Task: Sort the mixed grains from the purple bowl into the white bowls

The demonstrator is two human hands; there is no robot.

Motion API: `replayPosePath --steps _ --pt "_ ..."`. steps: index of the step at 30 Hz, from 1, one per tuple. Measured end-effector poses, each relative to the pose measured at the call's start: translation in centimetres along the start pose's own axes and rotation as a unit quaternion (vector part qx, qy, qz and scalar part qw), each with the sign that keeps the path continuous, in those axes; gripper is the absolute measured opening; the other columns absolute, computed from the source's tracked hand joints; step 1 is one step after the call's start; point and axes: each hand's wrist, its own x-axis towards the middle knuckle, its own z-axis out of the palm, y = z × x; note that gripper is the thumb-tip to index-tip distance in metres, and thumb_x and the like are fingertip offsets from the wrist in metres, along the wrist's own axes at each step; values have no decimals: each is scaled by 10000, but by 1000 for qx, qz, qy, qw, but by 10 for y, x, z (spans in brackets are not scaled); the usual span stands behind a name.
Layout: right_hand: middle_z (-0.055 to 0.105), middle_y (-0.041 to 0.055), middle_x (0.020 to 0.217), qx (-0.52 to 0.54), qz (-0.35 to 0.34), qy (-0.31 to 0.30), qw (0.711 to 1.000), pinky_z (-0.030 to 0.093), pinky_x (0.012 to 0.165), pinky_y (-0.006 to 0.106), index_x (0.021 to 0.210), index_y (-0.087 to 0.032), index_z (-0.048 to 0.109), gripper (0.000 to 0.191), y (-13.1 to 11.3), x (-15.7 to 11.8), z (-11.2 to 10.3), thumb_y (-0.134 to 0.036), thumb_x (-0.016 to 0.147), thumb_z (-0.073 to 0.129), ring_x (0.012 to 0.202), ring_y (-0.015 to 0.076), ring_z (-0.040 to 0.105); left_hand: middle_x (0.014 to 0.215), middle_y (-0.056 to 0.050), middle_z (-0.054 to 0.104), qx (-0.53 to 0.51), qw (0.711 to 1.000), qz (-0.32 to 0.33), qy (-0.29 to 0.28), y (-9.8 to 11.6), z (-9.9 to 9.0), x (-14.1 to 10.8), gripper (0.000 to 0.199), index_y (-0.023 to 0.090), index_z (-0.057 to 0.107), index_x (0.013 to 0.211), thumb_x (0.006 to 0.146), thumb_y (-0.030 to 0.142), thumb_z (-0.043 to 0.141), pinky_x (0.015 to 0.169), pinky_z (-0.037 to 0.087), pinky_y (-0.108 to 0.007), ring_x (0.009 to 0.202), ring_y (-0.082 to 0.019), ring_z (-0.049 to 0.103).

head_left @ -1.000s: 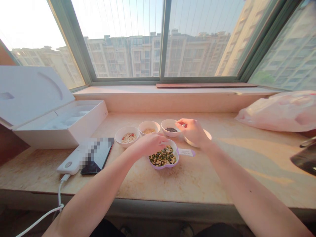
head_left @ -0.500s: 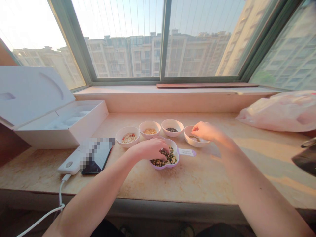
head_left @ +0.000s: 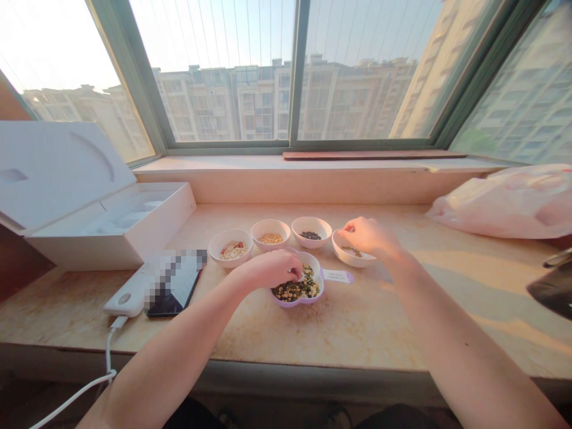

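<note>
My left hand [head_left: 279, 266] hovers just over the purple-rimmed bowl [head_left: 291, 303], fingers closed in a pinch. A small pale bit shows at its fingertips, too small to name. Below it, a mix of dark and yellowish seeds or beans [head_left: 297, 290] fills the bowl. My right hand [head_left: 370, 236] is over the rightmost white bowl [head_left: 351, 258], thumb and finger pinched near its far rim; what they hold, if anything, is hidden. A few brownish pieces [head_left: 352, 251] lie in that bowl. Three more white bowls hold pale and reddish pieces [head_left: 233, 250], yellow grains [head_left: 270, 238] and black seeds [head_left: 310, 235].
An open white box [head_left: 111, 238] stands at the left. Nearer lie a white power bank [head_left: 125, 301] with a cable [head_left: 108, 351] and a dark phone [head_left: 172, 298]. The purple bowl's labelled handle [head_left: 337, 276] points right. A plastic bag [head_left: 509, 202] rests at the far right.
My left hand has risen slightly out of the seed mix, its fingers drawing together. My right hand has shifted a little left and up, from inside its bowl toward the far rim.
</note>
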Motion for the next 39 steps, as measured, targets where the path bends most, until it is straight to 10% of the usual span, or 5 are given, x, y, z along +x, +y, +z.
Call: replayPosePath --steps 10,16,28,34,39 --pt "799 87 983 27 -28 33 999 392 593 318 976 -238 811 292 -7 -1 7 -416 921 586 742 220 694 1112 -57 791 -87 993 -72 -12 -3 -10 -3 263 211 798 1016 919 167 558 910 500 -293 1005 -205 703" --pt "795 82 922 48 -35 52 997 386 594 317 952 -240 807 316 -11 -5 8 -455 932 575 779 232 698 930 -47 786 -195 972 -98 89 -3 -10 -1 155 198 793 926 900 247 648 780 504 -300 834 -181 687" --pt "780 58 906 126 -126 56 982 399 674 308 870 -221 783 284 -14 -12 19 -421 930 591 818 213 668 884 -34 693 -684 701 -50 194 2 -24 -4 273 125 731 878 749 310 885 692 433 -226 708 -65 566" --pt "753 43 826 253 -212 85 940 435 678 306 905 -200 784 344 -28 -26 12 -471 954 578 728 186 609 926 -55 717 -692 688 -73 205 -3 -22 -2 297 128 743 957 741 266 893 739 467 -236 752 -83 604" --pt "763 62 925 392 -300 -14 869 469 633 296 1086 -188 784 394 -42 -39 14 -517 893 686 684 155 590 993 -86 756 -637 730 -127 212 -5 -17 0 369 142 746 1096 778 282 871 826 513 -278 839 -125 675"
